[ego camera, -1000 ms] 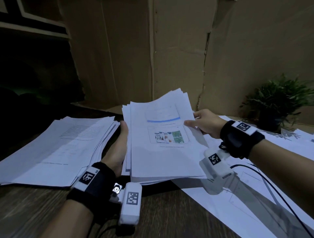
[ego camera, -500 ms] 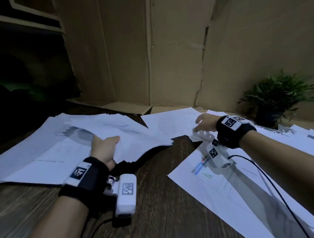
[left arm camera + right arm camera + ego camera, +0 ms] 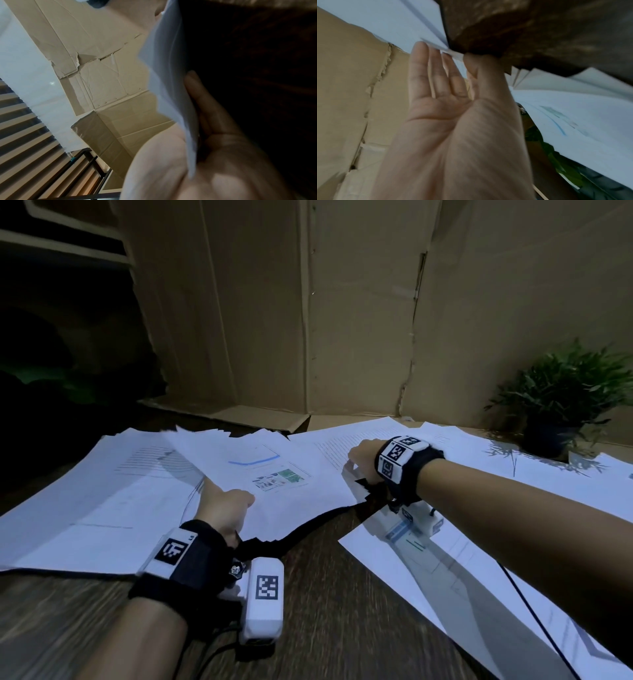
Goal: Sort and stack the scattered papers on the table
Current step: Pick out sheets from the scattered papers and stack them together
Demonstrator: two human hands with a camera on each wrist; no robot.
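Observation:
A bundle of white papers, with a blue line and small pictures on its top page, lies slanted over the left paper stack. My left hand pinches the bundle's near edge: thumb on top, fingers underneath the paper edge. My right hand hovers over a printed text sheet further right. Its fingers are straight, tips at the edges of loose sheets, holding nothing.
A large sheet lies under my right forearm, and more sheets spread to the far right. A potted plant stands at the back right. Cardboard walls close off the back. Dark wooden table shows between the paper groups.
Both hands held the bundle up a second ago. The right hand let go and moved right to the text sheet; the left hand swung the bundle down onto the left stack.

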